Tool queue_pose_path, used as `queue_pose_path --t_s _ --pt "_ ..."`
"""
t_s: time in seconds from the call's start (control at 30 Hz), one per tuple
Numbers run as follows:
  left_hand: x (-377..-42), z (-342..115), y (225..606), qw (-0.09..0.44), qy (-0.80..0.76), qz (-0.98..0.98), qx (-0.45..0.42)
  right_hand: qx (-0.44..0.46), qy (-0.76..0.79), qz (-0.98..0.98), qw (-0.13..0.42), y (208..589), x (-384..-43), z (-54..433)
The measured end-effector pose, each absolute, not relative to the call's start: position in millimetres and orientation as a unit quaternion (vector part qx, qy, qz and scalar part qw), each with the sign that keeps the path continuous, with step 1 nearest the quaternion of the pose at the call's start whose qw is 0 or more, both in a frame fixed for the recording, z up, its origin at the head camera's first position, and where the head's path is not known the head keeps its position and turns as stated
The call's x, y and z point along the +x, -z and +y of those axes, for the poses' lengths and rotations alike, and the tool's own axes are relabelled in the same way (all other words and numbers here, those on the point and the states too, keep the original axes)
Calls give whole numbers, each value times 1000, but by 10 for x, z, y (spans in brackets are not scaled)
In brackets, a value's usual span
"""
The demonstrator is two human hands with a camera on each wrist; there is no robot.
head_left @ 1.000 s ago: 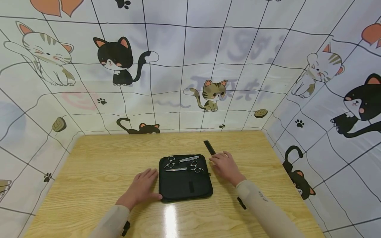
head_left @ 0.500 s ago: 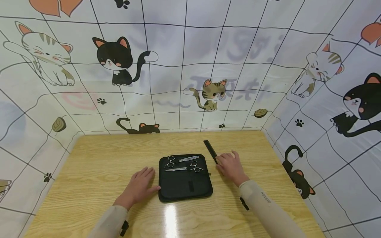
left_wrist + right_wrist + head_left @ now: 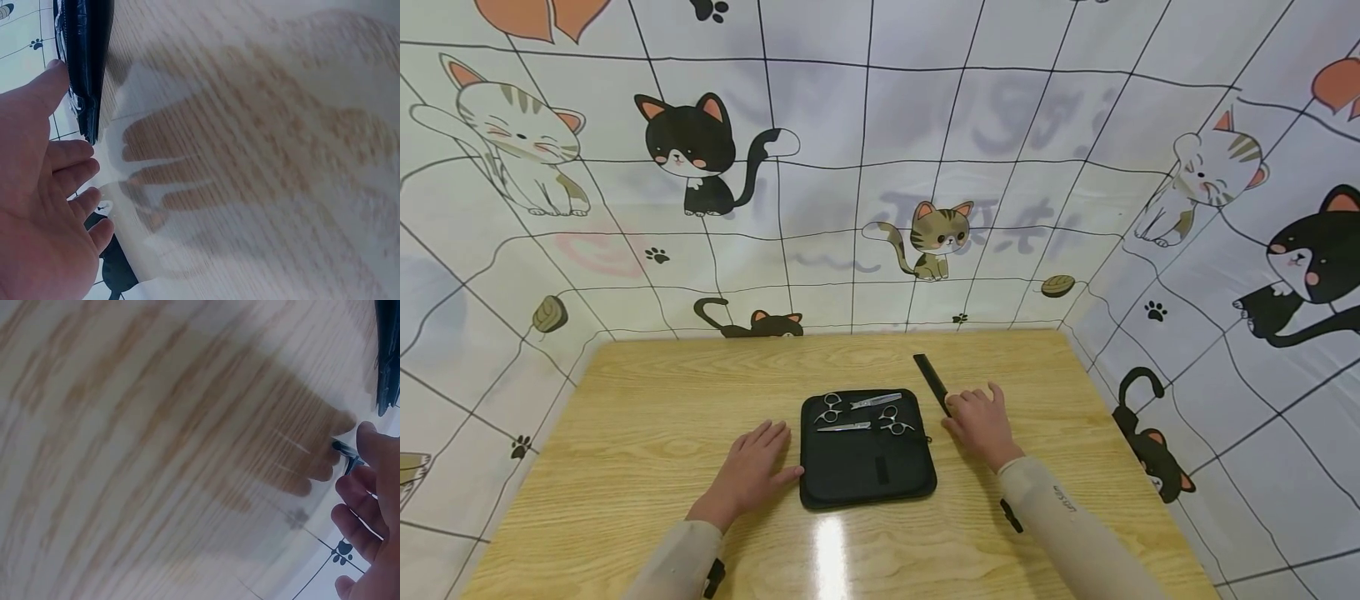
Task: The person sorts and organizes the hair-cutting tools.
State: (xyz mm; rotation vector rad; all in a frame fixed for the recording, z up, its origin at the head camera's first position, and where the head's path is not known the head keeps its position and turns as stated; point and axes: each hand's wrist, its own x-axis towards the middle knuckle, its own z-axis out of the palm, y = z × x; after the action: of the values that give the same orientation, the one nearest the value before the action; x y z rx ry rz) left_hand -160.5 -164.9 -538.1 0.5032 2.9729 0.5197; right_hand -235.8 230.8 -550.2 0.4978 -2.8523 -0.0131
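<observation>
A black zip case [image 3: 850, 479] lies unfolded flat on the table, with two pairs of silver scissors in its far half. One pair has its blades [image 3: 877, 401] pointing right, the other its blades [image 3: 844, 427] pointing left. My left hand [image 3: 745, 475] rests on the table left of the case, thumb tip at the case's edge [image 3: 87, 69]. A black comb [image 3: 930, 382] lies slantwise right of the case. My right hand [image 3: 981, 425] is at its near end, fingers loosely bent; in the right wrist view the comb's end [image 3: 342, 450] shows between separated thumb and fingers.
The wooden table [image 3: 662, 408] is hemmed in at the back and sides by a cloth [image 3: 820, 208] printed with cats and grid lines. Light glares off the tabletop [image 3: 830, 554] in front of the case.
My right hand has slid rightward along the comb to its near end, while the comb stays put. My left hand has drawn slightly left, its thumb back from the case's near corner.
</observation>
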Motion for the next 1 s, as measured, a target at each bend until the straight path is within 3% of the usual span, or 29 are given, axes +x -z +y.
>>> queue_pose_path --t_s 1.0 --pt "-1621 -1635 5431 39 -162 973 160 46 -154 -987 -29 5449 -2512 2239"
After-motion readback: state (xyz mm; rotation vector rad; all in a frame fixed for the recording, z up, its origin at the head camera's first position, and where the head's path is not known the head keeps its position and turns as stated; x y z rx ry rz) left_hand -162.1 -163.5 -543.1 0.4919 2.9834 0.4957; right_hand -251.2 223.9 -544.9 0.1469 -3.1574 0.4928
